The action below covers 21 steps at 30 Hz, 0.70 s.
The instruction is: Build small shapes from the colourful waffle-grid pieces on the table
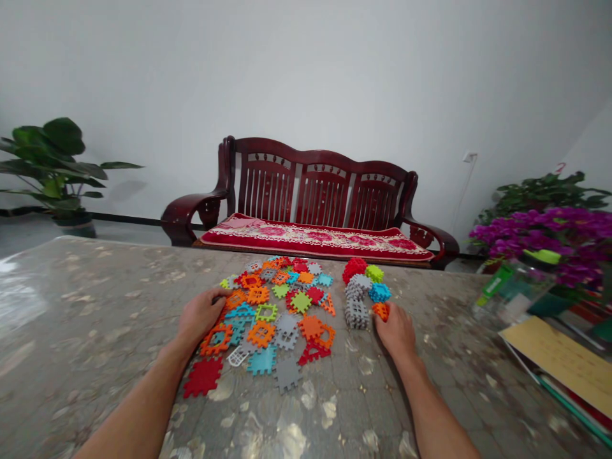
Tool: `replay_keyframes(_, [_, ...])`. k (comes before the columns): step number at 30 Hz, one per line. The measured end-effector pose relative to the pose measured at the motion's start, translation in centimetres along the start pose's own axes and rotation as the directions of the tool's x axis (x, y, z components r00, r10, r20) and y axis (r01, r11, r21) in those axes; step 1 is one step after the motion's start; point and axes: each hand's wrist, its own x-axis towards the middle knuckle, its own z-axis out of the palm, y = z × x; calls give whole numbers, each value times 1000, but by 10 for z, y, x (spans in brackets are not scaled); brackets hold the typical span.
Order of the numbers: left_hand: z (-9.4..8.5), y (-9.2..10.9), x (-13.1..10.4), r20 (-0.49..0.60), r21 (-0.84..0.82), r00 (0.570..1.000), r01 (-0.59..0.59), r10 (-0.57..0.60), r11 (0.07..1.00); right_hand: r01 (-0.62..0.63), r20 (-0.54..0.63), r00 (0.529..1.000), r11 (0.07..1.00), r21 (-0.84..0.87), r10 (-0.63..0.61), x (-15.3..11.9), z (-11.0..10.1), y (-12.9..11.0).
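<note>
Flat notched puzzle tiles in orange, red, blue, green and grey lie loosely spread over the middle of the table, among them a red tile [203, 376] nearest the front left. At the left edge of this spread, my left hand [203, 313] has its fingers closed at an orange tile [235, 299]. To the right stand sorted stacks: red [354, 269], green [375, 273], blue [380, 292] and grey [357, 314]. My right hand [394, 326] is closed around the near side of a small orange stack [381, 311], beside the grey one.
The patterned table [119, 287] reaches toward a dark wooden bench [320, 185] with a red cushion. On the right are a clear bottle [519, 287], purple flowers [549, 236] and a yellow envelope [564, 357] on books. A potted plant [62, 166] stands at the left.
</note>
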Motion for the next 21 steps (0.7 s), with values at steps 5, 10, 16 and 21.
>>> replay_keyframes(5, [0, 0, 0, 6, -5, 1000, 4, -4, 1000, 20, -15, 1000, 1000, 3, -20, 0, 2, 1])
replay_keyframes(10, [0, -1, 0, 5, 1, 1000, 4, -4, 1000, 5, -9, 1000, 1000, -9, -5, 1, 3, -1])
replay_keyframes(16, [-2, 1, -1, 12, -3, 1000, 5, -5, 1000, -6, -55, 998, 1000, 27, 7, -5, 2, 0])
replay_keyframes(21, [-5, 6, -2, 10, 11, 1000, 10, -10, 1000, 46, -312, 950, 982, 184, 14, -8, -5, 0])
